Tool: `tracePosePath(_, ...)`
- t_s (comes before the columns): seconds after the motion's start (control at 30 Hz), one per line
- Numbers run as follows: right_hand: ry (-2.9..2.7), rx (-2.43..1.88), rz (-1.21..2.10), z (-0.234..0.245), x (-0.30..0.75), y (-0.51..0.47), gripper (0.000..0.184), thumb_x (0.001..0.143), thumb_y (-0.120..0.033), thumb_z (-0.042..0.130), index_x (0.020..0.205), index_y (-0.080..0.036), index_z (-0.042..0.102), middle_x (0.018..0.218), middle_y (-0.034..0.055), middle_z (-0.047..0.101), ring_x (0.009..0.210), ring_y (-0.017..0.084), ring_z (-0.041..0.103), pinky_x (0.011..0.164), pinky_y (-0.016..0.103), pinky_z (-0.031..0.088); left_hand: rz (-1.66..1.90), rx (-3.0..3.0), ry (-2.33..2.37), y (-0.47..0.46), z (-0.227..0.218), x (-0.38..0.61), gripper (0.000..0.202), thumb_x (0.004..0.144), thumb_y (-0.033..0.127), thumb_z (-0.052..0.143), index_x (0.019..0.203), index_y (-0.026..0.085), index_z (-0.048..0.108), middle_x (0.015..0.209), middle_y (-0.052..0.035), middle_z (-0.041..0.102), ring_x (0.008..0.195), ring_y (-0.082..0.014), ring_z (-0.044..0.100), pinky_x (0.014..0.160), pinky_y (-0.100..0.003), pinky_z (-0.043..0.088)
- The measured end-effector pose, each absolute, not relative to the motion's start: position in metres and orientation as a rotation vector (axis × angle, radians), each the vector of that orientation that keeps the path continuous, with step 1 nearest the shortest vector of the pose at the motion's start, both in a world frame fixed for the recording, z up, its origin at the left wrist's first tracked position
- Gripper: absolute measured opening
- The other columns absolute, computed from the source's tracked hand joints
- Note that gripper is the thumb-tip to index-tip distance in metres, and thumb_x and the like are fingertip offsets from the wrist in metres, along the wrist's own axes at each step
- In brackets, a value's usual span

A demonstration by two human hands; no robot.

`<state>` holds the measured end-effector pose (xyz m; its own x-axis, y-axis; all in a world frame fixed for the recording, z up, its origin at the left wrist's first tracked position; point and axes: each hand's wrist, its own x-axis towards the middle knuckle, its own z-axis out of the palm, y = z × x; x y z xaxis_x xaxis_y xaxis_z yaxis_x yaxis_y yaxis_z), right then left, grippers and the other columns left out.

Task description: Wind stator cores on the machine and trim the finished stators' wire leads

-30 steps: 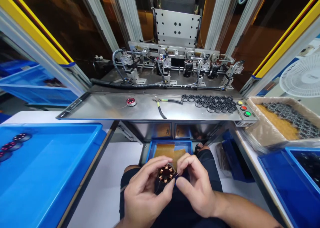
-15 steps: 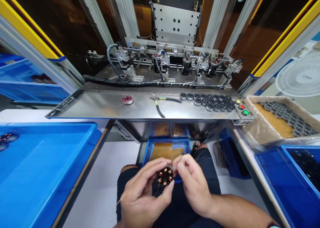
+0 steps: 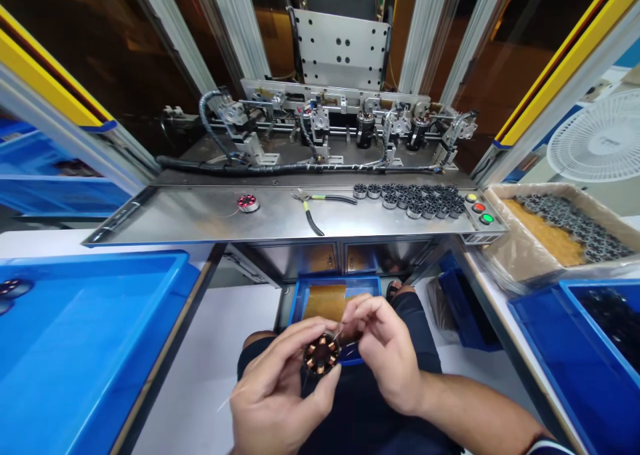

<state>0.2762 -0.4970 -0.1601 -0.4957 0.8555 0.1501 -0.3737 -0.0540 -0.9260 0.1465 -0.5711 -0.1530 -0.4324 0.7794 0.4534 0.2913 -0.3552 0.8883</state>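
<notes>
Above my lap, my left hand [image 3: 287, 382] grips a motor stator [image 3: 321, 355], a round dark core with copper windings, its face turned up toward me. Close by on the right, my right hand [image 3: 383, 348] pinches a thin copper wire [image 3: 340, 332] that comes off the stator's upper right edge. Another loose wire end sticks out to the left past my left hand. On the steel ledge lie a stator with red parts [image 3: 248, 203] and a pair of cutting pliers [image 3: 307, 208] with black and green handles, jaws apart.
Several dark stator cores [image 3: 415, 200] crowd the ledge's right side beside coloured push buttons [image 3: 479, 208]. Behind stands a winding machine [image 3: 345, 118]. A blue tray [image 3: 90, 348] is on the left; a lined box [image 3: 520, 228] of cores and a blue bin [image 3: 540, 328] are on the right.
My right hand has drawn slightly up and away from the stator, and the wire between them now shows. The stator has shifted a little left with my left hand. The view has moved slightly.
</notes>
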Motion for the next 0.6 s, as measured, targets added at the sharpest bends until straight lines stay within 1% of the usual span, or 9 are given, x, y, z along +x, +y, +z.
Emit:
tracePosePath(0.07, -1.39, -0.487, 1.649, -0.165, 0.281, -0.497, 0.038, 0.077, -0.049, 0.077, 0.095, -0.022, 0.058, 0.091, 0.0042, 0.058, 0.082, 0.018, 0.056, 0.076, 0.032, 0.048, 1.831, 1.319, 1.513, -0.57, -0.149, 0.145, 0.039, 0.069, 0.003, 0.074, 0.103, 0.022, 0.073, 0.097, -0.0046, 0.077, 0.087, -0.0205, 0.076, 0.079, -0.027, 0.064)
tracePosePath(0.1, -1.439, -0.471, 1.621, -0.166, 0.283, -0.497, 0.036, 0.078, -0.048, 0.078, 0.093, -0.021, 0.059, 0.088, 0.004, 0.059, 0.081, 0.018, 0.056, 0.075, 0.032, 0.048, 1.812, 1.293, 1.517, -0.569, -0.147, 0.145, 0.039, 0.069, 0.003, 0.075, 0.102, 0.022, 0.074, 0.097, -0.0041, 0.078, 0.087, -0.02, 0.076, 0.079, -0.025, 0.063)
tracePosePath(0.17, -1.507, -0.487, 1.559, -0.165, 0.286, -0.497, 0.022, 0.085, -0.04, 0.072, 0.084, -0.021, 0.062, 0.079, 0.003, 0.06, 0.075, 0.017, 0.057, 0.071, 0.032, 0.048, 1.79, 1.279, 1.515, -0.569, -0.146, 0.144, 0.038, 0.069, 0.004, 0.075, 0.102, 0.024, 0.074, 0.097, -0.0022, 0.078, 0.088, -0.0178, 0.076, 0.081, -0.022, 0.062)
tracePosePath(0.23, -1.532, -0.521, 1.478, -0.161, 0.288, -0.497, 0.017, 0.09, -0.031, 0.067, 0.078, -0.02, 0.063, 0.073, 0.002, 0.061, 0.069, 0.015, 0.056, 0.068, 0.031, 0.047, 1.786, 1.313, 1.505, -0.568, -0.148, 0.145, 0.039, 0.071, 0.005, 0.074, 0.104, 0.026, 0.073, 0.098, -0.0004, 0.078, 0.091, -0.0159, 0.075, 0.084, -0.02, 0.06)
tracePosePath(0.3, -1.522, -0.557, 1.435, -0.156, 0.289, -0.497, 0.017, 0.091, -0.026, 0.066, 0.075, -0.02, 0.063, 0.072, 0.0012, 0.061, 0.067, 0.014, 0.055, 0.066, 0.029, 0.046, 1.786, 1.38, 1.497, -0.569, -0.151, 0.146, 0.041, 0.072, 0.004, 0.073, 0.107, 0.026, 0.072, 0.1, -0.0006, 0.077, 0.093, -0.0157, 0.074, 0.085, -0.021, 0.06)
tracePosePath(0.47, -1.481, -0.567, 1.57, -0.15, 0.291, -0.495, 0.012, 0.088, -0.028, 0.07, 0.081, -0.019, 0.065, 0.076, 0.0012, 0.061, 0.07, 0.014, 0.056, 0.066, 0.028, 0.046, 1.762, 1.598, 1.573, -0.57, -0.155, 0.147, 0.047, 0.071, 0.002, 0.073, 0.113, 0.023, 0.067, 0.105, -0.0032, 0.075, 0.094, -0.0177, 0.072, 0.084, -0.024, 0.061)
tracePosePath(0.6, -1.536, -0.546, 1.464, -0.146, 0.293, -0.491, 0.015, 0.09, -0.022, 0.066, 0.076, -0.019, 0.065, 0.072, 0.0012, 0.063, 0.067, 0.013, 0.058, 0.065, 0.028, 0.046, 1.718, 1.764, 1.615, -0.569, -0.151, 0.147, 0.051, 0.068, 0.001, 0.074, 0.113, 0.021, 0.066, 0.104, -0.0038, 0.075, 0.093, -0.0179, 0.072, 0.085, -0.024, 0.06)
